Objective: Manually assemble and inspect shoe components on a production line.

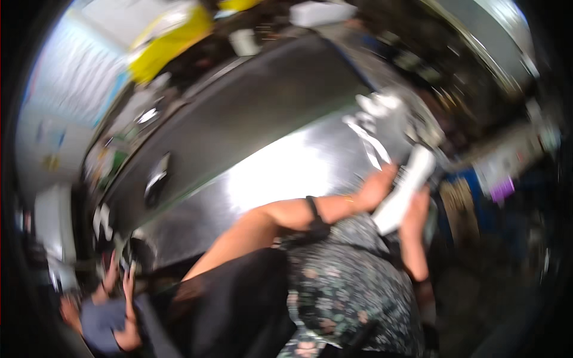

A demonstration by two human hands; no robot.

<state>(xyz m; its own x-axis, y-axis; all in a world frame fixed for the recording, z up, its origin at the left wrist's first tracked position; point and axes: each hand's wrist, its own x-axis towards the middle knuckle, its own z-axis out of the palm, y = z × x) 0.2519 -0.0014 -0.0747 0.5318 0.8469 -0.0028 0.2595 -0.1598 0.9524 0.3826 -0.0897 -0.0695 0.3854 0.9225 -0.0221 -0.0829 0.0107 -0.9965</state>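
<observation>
Floral cloth nearest us; our L hand & R hand grip long white item betw. them, nr metal table R end. Wall sheet: writing blurred, can't read.

Head cam: worn on head, L fisheye of a side-by-side pr; 1 view here.
Aim: down + fwd, approx. from wearer's eye lvl.
Long shiny grey metal worktop: seen from above, runs diag. low L to up R, so view's rolled.
Dark floral-print fabric garment: v. close, bottom ctr.
Bare left hand + bare right hand: close, R of ctr.
Co-worker in blue-grey top: farther, small, low-L edge.
Rim: blk round vignette, edges bowed; motion blur.
</observation>
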